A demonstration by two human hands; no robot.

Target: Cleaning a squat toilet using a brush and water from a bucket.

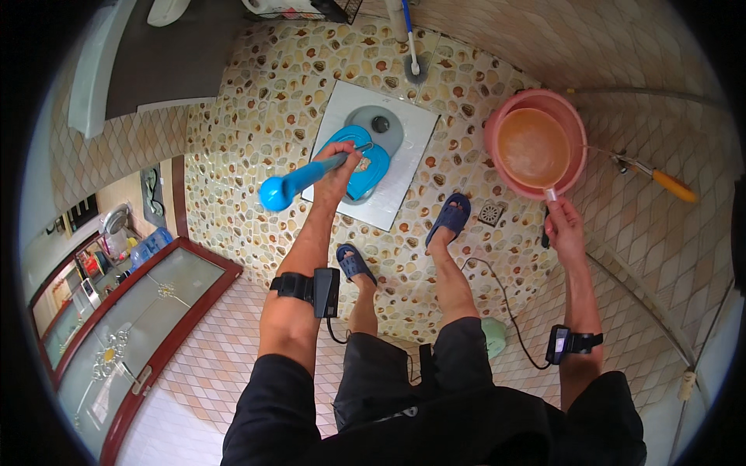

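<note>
My left hand (332, 175) grips the blue handle of a dustpan (372, 183), near where the handle meets its thin metal shaft. The dustpan's blue pan lies over the white squat toilet (408, 151), partly covering its grey bowl, and a small heap of pale debris (362, 165) shows on it. My right hand (564, 224) is closed around a short silvery handle (551, 194) at the near rim of a pink bucket (577, 116). Inside the bucket is a round orange-tinted surface (533, 148); I cannot tell whether it is a dipper's bowl or water.
A toilet brush (415, 67) stands beyond the squat toilet. A floor drain (491, 214) lies near my right slipper (450, 218). An orange-handled tool (673, 185) is beside the right wall. A glass door (157, 291) is at left, and a green container (494, 336) by my leg.
</note>
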